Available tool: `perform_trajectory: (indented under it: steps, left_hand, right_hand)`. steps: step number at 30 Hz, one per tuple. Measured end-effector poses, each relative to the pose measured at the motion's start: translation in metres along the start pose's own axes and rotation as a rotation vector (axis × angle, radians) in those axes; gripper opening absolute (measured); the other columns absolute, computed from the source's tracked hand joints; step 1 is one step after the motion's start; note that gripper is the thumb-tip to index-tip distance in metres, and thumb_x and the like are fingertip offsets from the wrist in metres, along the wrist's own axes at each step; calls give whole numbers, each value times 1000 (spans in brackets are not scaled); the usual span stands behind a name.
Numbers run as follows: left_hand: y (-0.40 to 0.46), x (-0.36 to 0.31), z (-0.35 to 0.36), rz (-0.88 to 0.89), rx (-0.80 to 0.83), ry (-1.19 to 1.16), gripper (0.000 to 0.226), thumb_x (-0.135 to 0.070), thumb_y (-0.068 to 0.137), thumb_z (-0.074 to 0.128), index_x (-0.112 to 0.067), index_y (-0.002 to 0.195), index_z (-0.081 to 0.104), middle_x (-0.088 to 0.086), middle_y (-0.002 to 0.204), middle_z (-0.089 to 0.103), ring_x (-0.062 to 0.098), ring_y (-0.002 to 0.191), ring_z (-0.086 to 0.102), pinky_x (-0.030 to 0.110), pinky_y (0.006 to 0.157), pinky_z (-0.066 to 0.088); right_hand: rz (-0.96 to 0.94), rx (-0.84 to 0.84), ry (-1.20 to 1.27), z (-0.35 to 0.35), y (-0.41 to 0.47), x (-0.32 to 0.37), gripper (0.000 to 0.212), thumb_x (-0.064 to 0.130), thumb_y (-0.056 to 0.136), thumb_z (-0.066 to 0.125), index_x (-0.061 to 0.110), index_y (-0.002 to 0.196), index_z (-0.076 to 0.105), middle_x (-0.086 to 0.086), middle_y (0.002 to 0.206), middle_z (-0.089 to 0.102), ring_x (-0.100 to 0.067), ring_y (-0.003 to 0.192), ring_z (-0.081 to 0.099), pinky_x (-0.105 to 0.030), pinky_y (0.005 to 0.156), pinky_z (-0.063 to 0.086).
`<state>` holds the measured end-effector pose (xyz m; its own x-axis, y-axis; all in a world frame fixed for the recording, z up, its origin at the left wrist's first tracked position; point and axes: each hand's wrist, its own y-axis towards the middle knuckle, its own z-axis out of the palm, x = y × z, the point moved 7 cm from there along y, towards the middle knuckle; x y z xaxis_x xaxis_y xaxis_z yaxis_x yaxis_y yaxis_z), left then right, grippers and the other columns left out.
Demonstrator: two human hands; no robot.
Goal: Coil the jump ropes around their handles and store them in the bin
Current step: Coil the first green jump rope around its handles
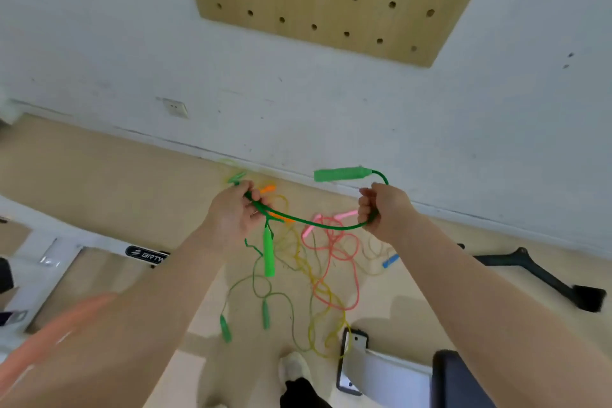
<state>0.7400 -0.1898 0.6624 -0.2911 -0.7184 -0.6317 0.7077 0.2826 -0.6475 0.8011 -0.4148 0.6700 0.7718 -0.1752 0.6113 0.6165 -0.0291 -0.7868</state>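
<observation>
A dark green jump rope (308, 223) is gripped by both closed hands, left hand (231, 215) and right hand (381, 209), above the rope pile (318, 268) on the floor. It is held slack between them, apparently for gathering into loops; one handle (342, 173) juts above the right hand. No bin can be identified.

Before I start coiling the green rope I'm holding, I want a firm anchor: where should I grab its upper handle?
Grip the green handle around its middle, coming from below with the right hand, which already holds the green rope just under it. The handle lies roughly level, its cord end on the right, so a wrap around the barrel looks most secure.
</observation>
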Motion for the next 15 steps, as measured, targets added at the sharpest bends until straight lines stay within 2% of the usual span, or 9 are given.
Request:
perform_trajectory:
  steps: [2,4,7,10,12,14,15]
  left_hand:
    - [-27,-12,8,28,120,132,24,-18,101,38,-13,80,49,1,60,59,21,62,62,29,59,57]
    - [-53,-25,14,44,241,333,19,-23,100,40,-16,85,49,5,82,67,27,73,67,39,70,56]
    - [-89,-44,13,73,326,598,14,-29,100,40,-20,92,47,7,98,68,32,72,67,41,68,57]
    - [-124,-63,13,162,365,694,15,-29,101,36,-19,95,46,7,97,68,27,64,68,32,54,55]
    - [-144,-75,11,220,383,705,16,-28,102,34,-17,98,45,4,96,70,20,61,68,24,46,49]
    - [-161,-85,6,257,401,711,17,-27,102,33,-18,97,47,3,100,69,17,62,67,19,42,42]
    - [-168,-88,2,252,412,685,18,-26,102,33,-18,95,47,4,102,69,17,64,67,18,40,39]
  right_hand:
    - [31,22,170,-4,-20,-10,33,15,99,29,9,70,44,-3,50,36,-14,36,33,-18,39,27]
    - [-21,136,232,0,-43,-16,31,18,100,32,8,76,49,-1,46,42,-12,30,34,-14,35,27]
    - [-190,309,-40,21,-84,-27,20,23,100,39,15,101,56,0,64,52,-6,36,32,-17,37,18]
    - [-352,468,-358,57,-132,-45,27,29,93,53,28,119,54,0,96,65,-8,56,44,-19,46,23]
    - [-436,567,-549,84,-161,-62,37,34,83,64,34,119,52,5,100,68,-8,67,46,-19,54,31]
    - [-498,560,-677,104,-182,-74,46,40,74,70,32,116,54,0,102,70,-8,76,52,-21,63,37]
    - [-517,547,-691,111,-191,-79,41,35,76,71,28,113,56,2,100,70,-4,75,54,-17,64,39]
